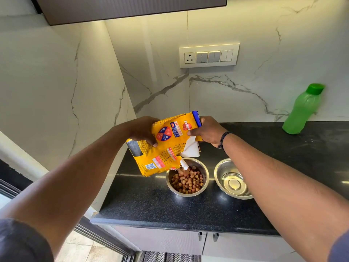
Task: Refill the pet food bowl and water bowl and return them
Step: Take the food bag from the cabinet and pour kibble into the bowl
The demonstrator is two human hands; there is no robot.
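A yellow pet food bag (pixel 166 146) is tilted over a steel bowl (pixel 205 181) on the black counter, and brown kibble falls from its torn white corner into the bowl, which holds a heap of kibble (pixel 188 181). My left hand (pixel 144 132) grips the bag's upper left side. My right hand (pixel 205 132) pinches the bag's top right end. A second steel bowl (pixel 224 170) stands just to the right, with a little clear water at its bottom, partly hidden by my right forearm.
A green plastic bottle (pixel 302 109) with its cap on stands at the back right against the marble wall. A switch panel (pixel 208 55) is on the wall above. The black counter (pixel 151 205) ends at the left in a corner; cabinet doors lie below.
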